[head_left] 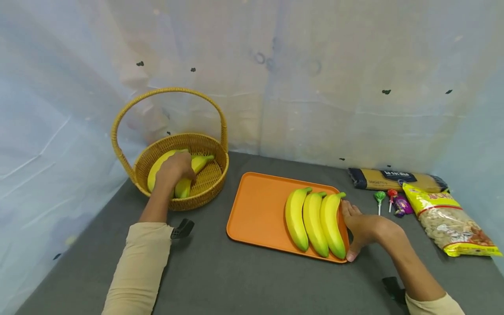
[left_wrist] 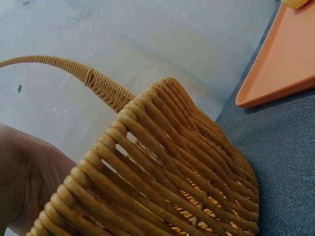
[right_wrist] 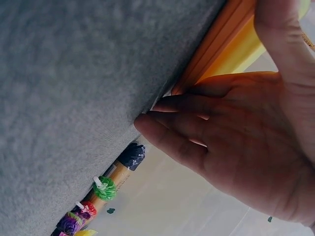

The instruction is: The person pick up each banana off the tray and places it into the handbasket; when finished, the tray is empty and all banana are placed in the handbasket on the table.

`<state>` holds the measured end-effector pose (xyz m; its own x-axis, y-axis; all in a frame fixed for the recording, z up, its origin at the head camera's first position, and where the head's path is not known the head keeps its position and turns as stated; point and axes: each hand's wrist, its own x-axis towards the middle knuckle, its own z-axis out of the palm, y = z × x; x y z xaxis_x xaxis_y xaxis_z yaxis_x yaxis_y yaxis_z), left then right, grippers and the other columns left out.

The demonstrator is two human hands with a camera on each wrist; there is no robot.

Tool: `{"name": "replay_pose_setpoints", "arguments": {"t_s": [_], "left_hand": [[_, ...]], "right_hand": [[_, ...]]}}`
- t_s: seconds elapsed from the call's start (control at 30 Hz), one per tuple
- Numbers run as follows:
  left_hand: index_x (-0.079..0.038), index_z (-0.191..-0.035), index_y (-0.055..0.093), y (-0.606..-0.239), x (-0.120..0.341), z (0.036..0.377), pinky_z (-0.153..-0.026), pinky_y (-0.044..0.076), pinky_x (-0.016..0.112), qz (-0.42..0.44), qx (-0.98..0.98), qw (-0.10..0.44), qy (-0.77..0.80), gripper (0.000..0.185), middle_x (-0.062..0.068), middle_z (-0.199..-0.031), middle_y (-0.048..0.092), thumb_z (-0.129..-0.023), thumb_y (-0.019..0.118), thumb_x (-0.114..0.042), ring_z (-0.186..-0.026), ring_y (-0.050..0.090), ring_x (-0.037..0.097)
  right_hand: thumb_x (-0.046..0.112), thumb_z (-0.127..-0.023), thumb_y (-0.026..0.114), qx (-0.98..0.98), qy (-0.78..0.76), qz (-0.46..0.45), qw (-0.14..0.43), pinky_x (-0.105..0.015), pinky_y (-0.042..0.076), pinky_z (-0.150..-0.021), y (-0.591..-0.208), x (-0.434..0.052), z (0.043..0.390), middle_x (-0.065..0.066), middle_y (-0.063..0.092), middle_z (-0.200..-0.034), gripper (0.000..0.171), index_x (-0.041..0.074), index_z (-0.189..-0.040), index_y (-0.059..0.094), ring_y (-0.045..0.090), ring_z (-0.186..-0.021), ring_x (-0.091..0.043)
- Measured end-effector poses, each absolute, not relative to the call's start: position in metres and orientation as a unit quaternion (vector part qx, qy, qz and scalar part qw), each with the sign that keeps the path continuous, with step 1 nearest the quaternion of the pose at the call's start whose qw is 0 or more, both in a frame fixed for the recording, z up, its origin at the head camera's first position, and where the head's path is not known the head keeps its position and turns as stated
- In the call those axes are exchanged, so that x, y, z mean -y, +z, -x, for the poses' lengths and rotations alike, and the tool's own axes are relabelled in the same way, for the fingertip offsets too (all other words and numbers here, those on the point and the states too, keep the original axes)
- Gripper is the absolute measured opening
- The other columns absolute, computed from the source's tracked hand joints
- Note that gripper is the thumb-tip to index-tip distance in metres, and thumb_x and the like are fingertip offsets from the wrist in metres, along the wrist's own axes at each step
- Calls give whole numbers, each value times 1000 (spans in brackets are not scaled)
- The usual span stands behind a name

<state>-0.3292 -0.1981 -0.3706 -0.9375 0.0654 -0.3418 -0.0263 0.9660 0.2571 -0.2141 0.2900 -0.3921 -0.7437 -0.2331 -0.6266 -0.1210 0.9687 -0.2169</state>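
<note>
My left hand (head_left: 175, 169) reaches down into a wicker basket (head_left: 201, 202) with a tall handle, its fingers curled over a yellow banana (head_left: 200, 162). Another banana (head_left: 156, 170) lies beside it, against the basket's left side. In the left wrist view, the wicker wall (left_wrist: 172, 147) hides the fingers. My right hand (head_left: 364, 227), fingers straight, rests along the right edge of an orange tray (head_left: 256, 210). Three bananas (head_left: 315, 221) lie side by side at that end of the tray. In the right wrist view the palm (right_wrist: 246, 132) faces the tray's side.
Right of the tray lie a pack of spaghetti (head_left: 393, 180), a green lollipop (head_left: 379, 196), a red lollipop (head_left: 392, 193), a purple-wrapped sweet (head_left: 402, 204) and a yellow-edged snack bag (head_left: 453, 223). Pale sheeting (head_left: 295, 87) hangs behind the grey table (head_left: 236, 280).
</note>
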Motion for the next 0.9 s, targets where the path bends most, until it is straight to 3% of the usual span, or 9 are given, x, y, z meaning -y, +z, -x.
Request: {"name": "replay_pose_setpoints", "arguments": {"t_s": [0.17,0.37,0.47,0.63,0.7,0.77,0.9], "left_hand": [[-2,-106,67,-371,197,326,-61,49,36,-16,-976,177,129,31,21,-108,67,-88,83,-21,-77,61,26],[-3,-96,66,-366,195,326,-61,47,35,-27,-979,166,117,29,12,-89,62,-87,86,-23,-73,58,23],[-5,-87,62,-358,190,324,-62,44,35,-36,-982,142,118,31,7,-78,53,-88,86,-24,-69,51,21],[-12,-65,44,-344,175,318,-59,35,29,-88,-985,81,127,50,-3,-60,27,-91,83,-28,-56,30,12],[-13,-59,38,-340,166,314,-56,32,27,-118,-981,56,140,57,-4,-56,23,-93,82,-29,-53,25,10],[-13,-58,37,-340,152,310,-56,31,27,-150,-974,9,170,58,-4,-56,25,-93,81,-27,-52,26,11],[-10,-67,45,-348,113,306,-62,40,31,-228,-936,-135,232,45,3,-68,40,-94,80,-19,-60,40,18]], "right_hand": [[44,-59,100,-929,-79,93,348,-75,10,-123,-391,-291,215,-42,-7,-167,156,-16,-160,-2,0,-155,-61],[44,-59,100,-930,-81,91,348,-75,10,-123,-391,-289,214,-42,-7,-167,156,-16,-160,-2,0,-155,-62],[44,-60,100,-930,-83,87,347,-75,10,-122,-391,-290,213,-43,-7,-166,156,-16,-160,-4,0,-155,-61],[44,-60,100,-930,-86,82,347,-75,9,-122,-390,-292,212,-42,-8,-167,157,-16,-160,-5,-1,-155,-61],[45,-59,100,-929,-85,82,350,-75,9,-122,-390,-292,212,-42,-9,-167,157,-16,-160,-5,-2,-155,-61],[44,-60,100,-928,-83,81,354,-75,9,-123,-390,-294,212,-41,-9,-167,157,-15,-161,-4,-2,-155,-61],[44,-60,100,-930,-80,85,348,-75,9,-122,-390,-295,211,-41,-9,-167,156,-16,-161,-4,-1,-155,-61]]}}
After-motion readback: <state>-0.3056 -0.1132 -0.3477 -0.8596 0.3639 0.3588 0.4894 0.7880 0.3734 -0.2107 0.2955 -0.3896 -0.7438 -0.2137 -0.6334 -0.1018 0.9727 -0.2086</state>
